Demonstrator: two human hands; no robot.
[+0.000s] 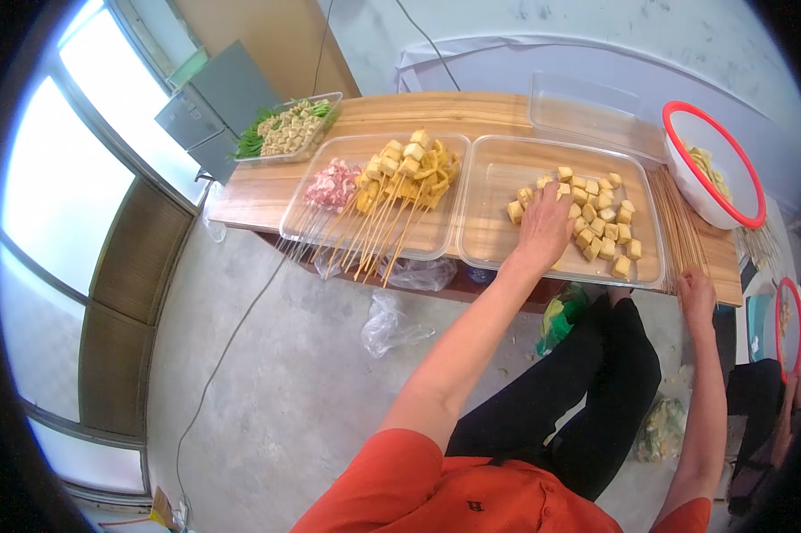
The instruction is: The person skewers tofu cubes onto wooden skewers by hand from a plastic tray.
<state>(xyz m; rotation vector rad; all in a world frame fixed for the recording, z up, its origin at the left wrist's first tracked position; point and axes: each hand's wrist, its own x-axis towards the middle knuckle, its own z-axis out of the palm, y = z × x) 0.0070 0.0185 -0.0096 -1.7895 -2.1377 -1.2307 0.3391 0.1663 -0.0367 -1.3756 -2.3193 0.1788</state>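
Observation:
My left hand (547, 220) reaches over the right-hand clear plastic tray (494, 240), its fingers apart and pointing down among yellowish tofu cubes (606, 213). The fingertips touch or nearly touch the cubes at the left of the pile. At the table's front right edge, my right hand (696, 291) is closed at the near ends of thin wooden skewers (676, 222), which lie in a bundle beside the tray. How many skewers it grips is hidden. In the middle tray (436, 244) lie loaded skewers (378, 222) with tofu cubes and yellow folded pieces, next to pinkish meat skewers (331, 186).
A red-rimmed white bowl (751, 209) with pale yellow pieces stands at the right. Behind is another clear container (587, 107). A tray (334, 115) of green and beige food sits far left. Plastic bags (387, 324) and a cable (231, 342) lie below.

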